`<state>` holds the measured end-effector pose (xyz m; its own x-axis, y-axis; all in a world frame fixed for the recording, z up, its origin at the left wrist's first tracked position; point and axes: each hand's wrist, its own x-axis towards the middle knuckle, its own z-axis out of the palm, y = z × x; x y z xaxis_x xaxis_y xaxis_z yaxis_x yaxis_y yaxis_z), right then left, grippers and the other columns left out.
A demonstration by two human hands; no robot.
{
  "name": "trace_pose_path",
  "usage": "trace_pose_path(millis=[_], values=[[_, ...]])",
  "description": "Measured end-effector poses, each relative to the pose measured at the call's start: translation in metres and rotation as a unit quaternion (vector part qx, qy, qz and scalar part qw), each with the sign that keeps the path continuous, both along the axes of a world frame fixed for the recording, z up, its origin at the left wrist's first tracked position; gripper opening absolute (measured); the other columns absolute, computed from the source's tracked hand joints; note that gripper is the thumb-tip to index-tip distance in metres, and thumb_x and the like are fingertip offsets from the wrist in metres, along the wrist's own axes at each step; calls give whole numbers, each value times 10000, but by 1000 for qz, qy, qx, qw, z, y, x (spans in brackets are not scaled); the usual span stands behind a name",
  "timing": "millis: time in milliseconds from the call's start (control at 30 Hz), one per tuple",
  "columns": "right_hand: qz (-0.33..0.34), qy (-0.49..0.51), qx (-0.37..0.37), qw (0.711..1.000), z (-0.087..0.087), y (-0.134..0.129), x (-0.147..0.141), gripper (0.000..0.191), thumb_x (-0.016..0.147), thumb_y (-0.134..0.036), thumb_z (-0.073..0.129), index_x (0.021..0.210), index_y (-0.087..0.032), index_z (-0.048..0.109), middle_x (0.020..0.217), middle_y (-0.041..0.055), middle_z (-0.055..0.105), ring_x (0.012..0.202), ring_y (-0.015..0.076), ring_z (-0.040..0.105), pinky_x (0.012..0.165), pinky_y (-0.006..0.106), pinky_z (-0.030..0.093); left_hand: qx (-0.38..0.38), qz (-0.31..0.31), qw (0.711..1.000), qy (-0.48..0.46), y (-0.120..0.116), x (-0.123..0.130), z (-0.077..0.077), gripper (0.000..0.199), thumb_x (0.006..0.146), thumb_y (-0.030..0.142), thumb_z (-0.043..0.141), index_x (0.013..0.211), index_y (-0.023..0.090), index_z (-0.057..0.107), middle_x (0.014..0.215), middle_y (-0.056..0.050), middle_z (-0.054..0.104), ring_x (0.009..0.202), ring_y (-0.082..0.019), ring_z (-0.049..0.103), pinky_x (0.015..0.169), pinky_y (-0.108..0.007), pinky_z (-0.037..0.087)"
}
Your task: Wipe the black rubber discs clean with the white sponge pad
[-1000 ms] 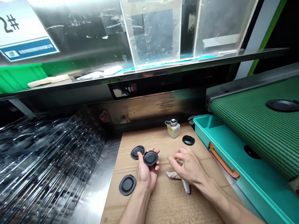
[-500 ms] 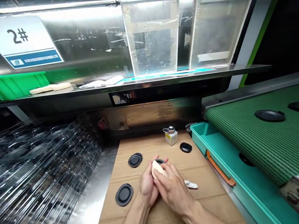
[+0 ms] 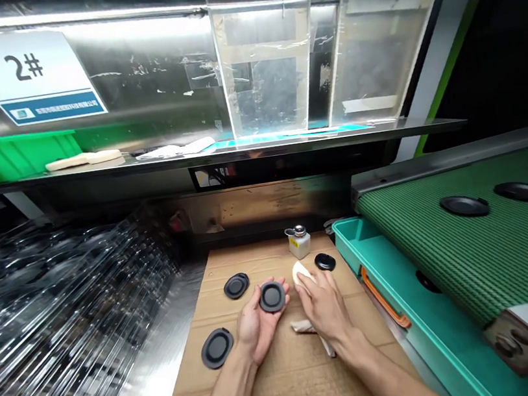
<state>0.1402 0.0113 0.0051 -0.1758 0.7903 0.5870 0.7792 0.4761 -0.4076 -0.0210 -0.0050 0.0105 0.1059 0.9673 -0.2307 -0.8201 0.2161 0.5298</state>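
My left hand (image 3: 256, 325) lies palm up on the cardboard sheet (image 3: 290, 384), its fingers holding a black rubber oval gasket (image 3: 272, 296). My right hand (image 3: 325, 304) pinches a cream foam pad (image 3: 301, 273) just to the right of that gasket, apart from it. A crumpled white cloth (image 3: 309, 328) lies below my right hand. Two more black gaskets (image 3: 236, 286) (image 3: 217, 348) rest left of my left hand. A small black disc (image 3: 325, 261) and a white dispenser bottle with a metal pump top (image 3: 299, 243) stand beyond my right hand.
A teal tray (image 3: 365, 256) with an orange handle runs along the right of the cardboard. Beyond it, a green mesh conveyor belt (image 3: 476, 240) carries several black gaskets. Stacked clear plastic trays (image 3: 62, 298) fill the left, and a steel shelf (image 3: 199, 156) crosses above.
My hands have parted. The foam pad, pressed on the gasket before, has moved right with my right hand, and the gasket's face shows again in my left hand. The cloth is visible again.
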Motion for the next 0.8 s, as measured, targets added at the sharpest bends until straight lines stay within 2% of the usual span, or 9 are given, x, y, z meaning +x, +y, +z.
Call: trace_pose_path(millis=[133,267,433,500,633,800], values=[[24,48,11,998,-1,0,5,319,949,-266,445,1227,-212,592,1149,111,555,1053,246,475,915,416,438,-19,-12,999,-36,3,-4,-1,308,920,280,510,1165,97,540,1270,-224,579,1146,-301,595,920,-438,516],[45,44,18,998,4,-12,-2,333,959,-255,430,1256,-212,574,1211,117,537,1102,248,459,945,424,428,-19,-9,999,-50,3,-4,-3,319,922,290,509,1190,117,526,1240,-199,602,1125,-279,608,918,-428,518],[165,-88,-3,982,7,-27,-17,351,932,-216,451,1264,-249,560,1272,106,529,1080,261,480,901,427,459,-27,-21,999,-26,-1,0,-2,353,921,314,509,1231,145,518,1223,-174,615,1090,-265,622,918,-436,511],[145,-102,-7,984,5,-24,-18,369,922,-196,451,1273,-243,554,1264,116,536,1067,268,490,887,437,464,-13,-24,1000,-11,-3,1,-1,358,915,321,523,1229,151,525,1227,-166,615,1086,-263,623,925,-430,504],[50,0,-4,999,2,-3,-3,335,934,-224,432,1233,-202,580,1230,134,552,1092,269,497,924,451,452,5,-12,1000,-7,-2,-3,-1,334,913,315,527,1203,149,527,1243,-174,604,1082,-268,625,912,-427,500],[66,180,-73,979,9,1,8,416,883,-328,541,1281,-210,514,1219,100,557,1104,227,541,952,381,463,-14,-16,1000,-15,1,-4,-1,337,920,342,503,1192,143,508,1212,-197,614,1010,-286,654,810,-418,525]])
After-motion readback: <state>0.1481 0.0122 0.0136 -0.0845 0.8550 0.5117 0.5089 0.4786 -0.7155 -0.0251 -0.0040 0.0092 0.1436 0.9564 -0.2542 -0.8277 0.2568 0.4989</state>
